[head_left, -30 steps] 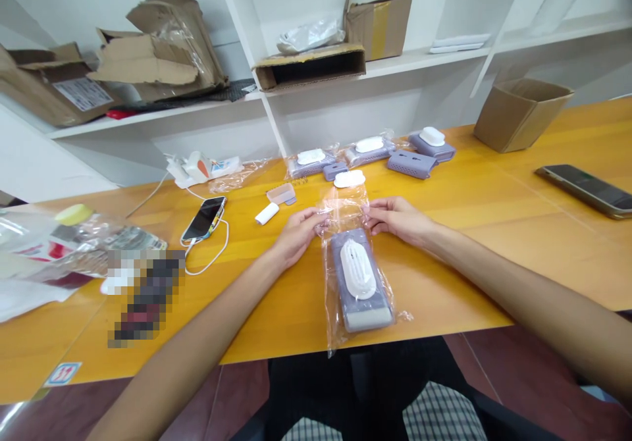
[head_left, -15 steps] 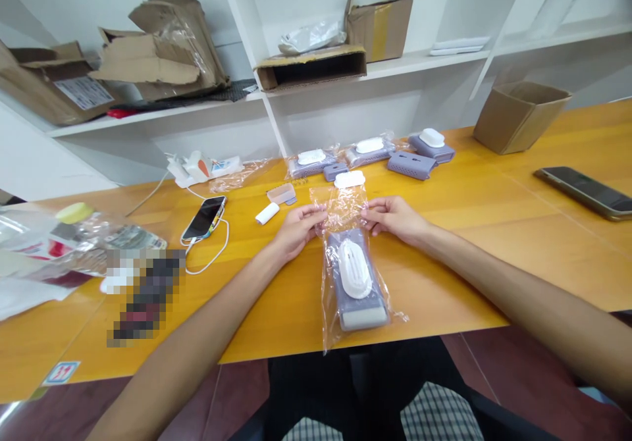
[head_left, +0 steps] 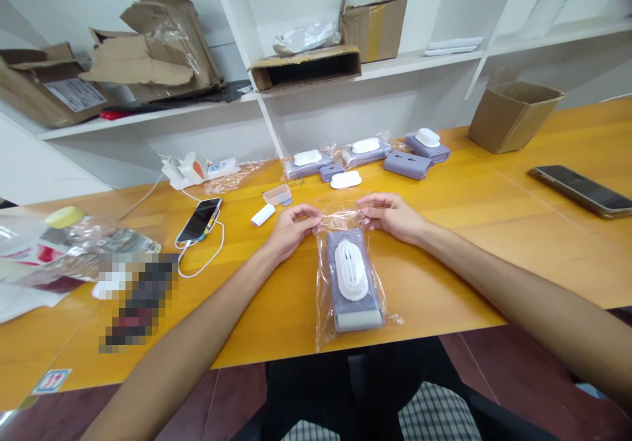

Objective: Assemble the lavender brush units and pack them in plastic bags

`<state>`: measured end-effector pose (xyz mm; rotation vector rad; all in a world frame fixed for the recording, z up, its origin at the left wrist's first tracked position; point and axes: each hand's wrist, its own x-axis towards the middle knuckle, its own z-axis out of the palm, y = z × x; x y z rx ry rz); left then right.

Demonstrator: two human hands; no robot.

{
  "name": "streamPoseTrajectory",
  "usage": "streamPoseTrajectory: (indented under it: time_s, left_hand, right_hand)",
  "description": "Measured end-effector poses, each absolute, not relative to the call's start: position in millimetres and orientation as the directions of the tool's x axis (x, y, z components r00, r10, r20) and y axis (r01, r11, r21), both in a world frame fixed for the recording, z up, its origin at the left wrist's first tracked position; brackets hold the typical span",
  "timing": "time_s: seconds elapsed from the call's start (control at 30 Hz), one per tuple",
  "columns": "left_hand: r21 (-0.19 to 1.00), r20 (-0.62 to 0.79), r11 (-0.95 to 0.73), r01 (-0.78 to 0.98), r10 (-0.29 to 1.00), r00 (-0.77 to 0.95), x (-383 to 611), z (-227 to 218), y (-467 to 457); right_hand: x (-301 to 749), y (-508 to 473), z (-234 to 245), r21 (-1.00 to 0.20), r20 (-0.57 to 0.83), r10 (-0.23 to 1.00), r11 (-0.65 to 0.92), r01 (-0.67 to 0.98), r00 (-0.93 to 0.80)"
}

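Head view, clear bag: plastic (head_left: 323,289), lying on the desk (head_left: 444,296) near its front edge, mouth end away from the person.
Bag contents: one purple-grey device (head_left: 359,317), flat, with a white coiled cable (head_left: 351,271) on top.
Left hand: fingers closed on the left corner of the bag's far end (head_left: 293,232).
Right hand: fingers closed on the right corner of the same end (head_left: 394,218).
Rear bags: two, clear, side by side (head_left: 326,162) (head_left: 388,146); each holds a similar device topped with a white piece.
Desk carton: brown, open-topped, at right rear (head_left: 511,118); contents hidden.
Shelf flat carton: open end forward, interior dark (head_left: 306,59); crumpled plastic packet on top (head_left: 307,38).
Shelf taped carton: flaps up, beside the flat one (head_left: 375,29); contents hidden.
Left-hand shelf: torn carton (head_left: 143,62) beside labelled carton (head_left: 47,92).
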<state>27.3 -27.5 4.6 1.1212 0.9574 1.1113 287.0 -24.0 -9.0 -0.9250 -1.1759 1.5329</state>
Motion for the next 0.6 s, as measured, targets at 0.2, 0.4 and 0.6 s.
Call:
streamPoseTrajectory:
  time_s: [0.2,0.4,0.6]
  left_hand:
    - [0.983,-0.008,0.06,-0.173,0.958,0.285,18,0,-21]
    - [0.985,0.047,0.006,-0.172,0.953,0.299,10,-7,-13]
    - [0.994,0.099,-0.112,0.012,0.92,0.378,9,-8,-11]
  right_hand:
    - [295,-22,-9,-0.954,0.023,0.921,-0.097,-0.285,-0.389]
    - [296,-17,-15,-0.96,0.085,0.92,-0.027,-0.279,-0.382]
    - [309,-11,-15,-0.949,0.279,0.845,0.317,0.006,-0.456]
